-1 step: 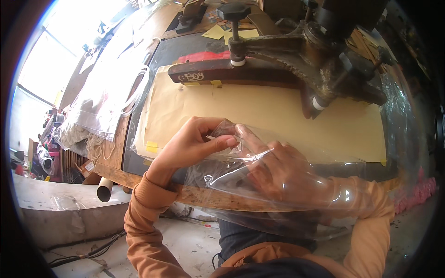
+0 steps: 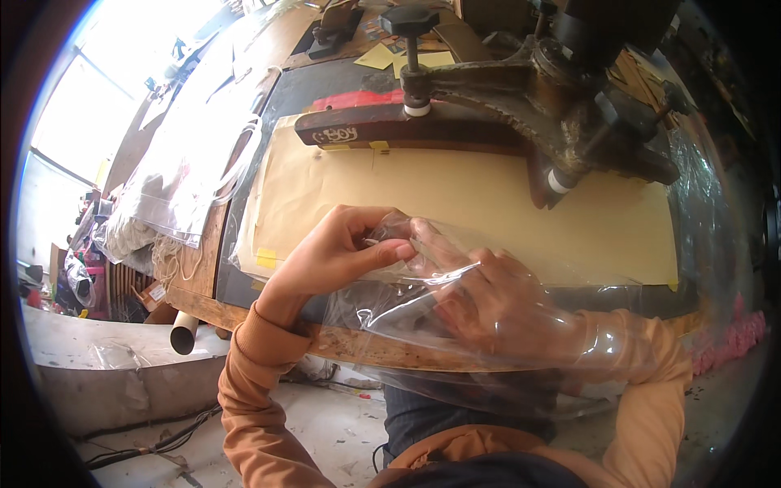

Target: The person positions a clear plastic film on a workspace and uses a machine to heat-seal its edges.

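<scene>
A loose clear plastic sheet (image 2: 390, 313) is bunched between my hands at the table's front edge. My left hand (image 2: 346, 248) is closed in a pinch on the sheet, thumb against bent fingers. To its right, my right hand (image 2: 488, 297) shows through the film, which drapes over the hand and wrist. Its index finger reaches up to the left thumb, and the other fingers curl in the film. Below the hands lies a large pale yellow board (image 2: 455, 191), small yellow tape pieces (image 2: 266, 258) at its corners.
A dark metal clamp bar (image 2: 415, 126) lies across the board's far part, joined to a heavy machine arm (image 2: 488, 81) with knobs. White plastic and cords (image 2: 175, 171) lie to the left. A cardboard tube (image 2: 185, 333) pokes out below the wooden table edge (image 2: 211, 309).
The creases and glints in the clear plastic sheet have shifted slightly near my fingers. My hands hold almost the same position.
</scene>
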The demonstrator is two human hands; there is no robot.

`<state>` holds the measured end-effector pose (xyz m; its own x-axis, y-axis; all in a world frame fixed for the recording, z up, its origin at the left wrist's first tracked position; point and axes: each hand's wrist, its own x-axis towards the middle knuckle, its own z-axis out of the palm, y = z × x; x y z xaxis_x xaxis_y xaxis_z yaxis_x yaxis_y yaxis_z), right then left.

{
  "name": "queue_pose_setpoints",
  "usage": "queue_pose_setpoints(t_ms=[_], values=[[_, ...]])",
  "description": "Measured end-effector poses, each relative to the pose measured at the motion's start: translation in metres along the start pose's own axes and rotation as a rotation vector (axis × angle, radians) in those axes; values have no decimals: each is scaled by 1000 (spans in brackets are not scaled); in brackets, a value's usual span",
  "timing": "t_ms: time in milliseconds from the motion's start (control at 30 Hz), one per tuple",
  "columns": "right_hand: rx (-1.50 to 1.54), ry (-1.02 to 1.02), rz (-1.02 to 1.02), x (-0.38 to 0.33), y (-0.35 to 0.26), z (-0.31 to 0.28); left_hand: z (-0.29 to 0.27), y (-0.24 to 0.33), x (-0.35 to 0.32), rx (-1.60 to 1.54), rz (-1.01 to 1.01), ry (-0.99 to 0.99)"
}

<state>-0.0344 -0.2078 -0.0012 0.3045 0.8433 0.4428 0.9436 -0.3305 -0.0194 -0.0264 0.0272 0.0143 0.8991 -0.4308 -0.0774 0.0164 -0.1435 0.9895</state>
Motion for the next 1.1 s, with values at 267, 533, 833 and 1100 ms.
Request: queue_pose_setpoints(t_ms=[267, 533, 833, 1100], values=[[50, -14, -55, 1, -4, 2, -4, 4, -1, -59, 120, -150], [-54, -36, -15, -7, -6, 13, 2, 14, -4, -188, -10, -24], [22, -96, -57, 7, -8, 1, -1, 3, -3, -151, -42, -13], [-22, -6, -154, 4, -8, 6, -3, -1, -3, -181, -135, 4]])
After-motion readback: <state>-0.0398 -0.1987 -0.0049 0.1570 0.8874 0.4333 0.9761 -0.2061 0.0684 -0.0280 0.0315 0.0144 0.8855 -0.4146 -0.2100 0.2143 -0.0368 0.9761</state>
